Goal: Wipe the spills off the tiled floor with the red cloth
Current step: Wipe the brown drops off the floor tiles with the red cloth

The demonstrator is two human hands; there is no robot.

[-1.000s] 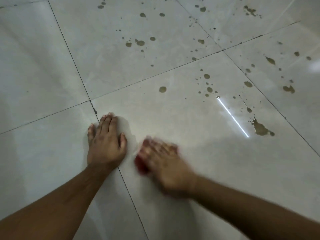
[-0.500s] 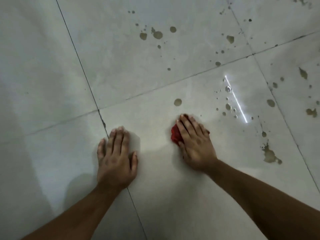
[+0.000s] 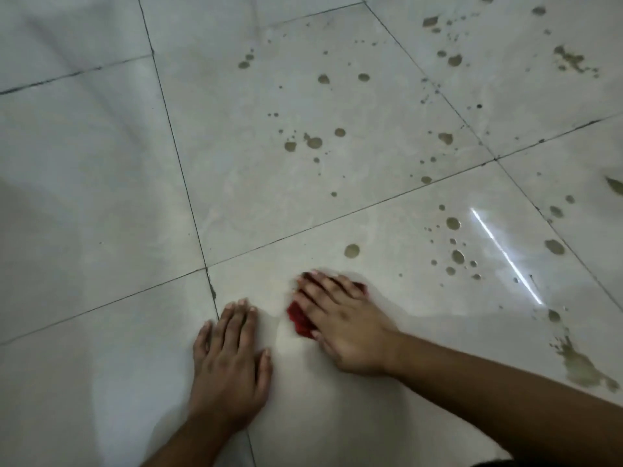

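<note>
Colours and patterns of the floor scene

Pale grey-white glossy tiled floor (image 3: pixel 101 197) crossed by dark grout lines (image 3: pixel 182 170) — olive-brown spills (image 3: pixel 314 142) scattered as round drops and smears; red cloth (image 3: pixel 299 318) — one solid colour.

Dim, soft light; a bright glare streak (image 3: pixel 505 256) on the glossy tiles (image 3: pixel 101 214), my right hand (image 3: pixel 344 325) slightly motion-blurred.

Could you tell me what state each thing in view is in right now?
left hand: flat on the floor, fingers straight, holding nothing.
right hand: pressing the cloth down, fingers straight.
red cloth: bunched under the right hand, mostly hidden.
tiled floor: glossy, still spattered.
spills: brown drops, unwiped.
</note>
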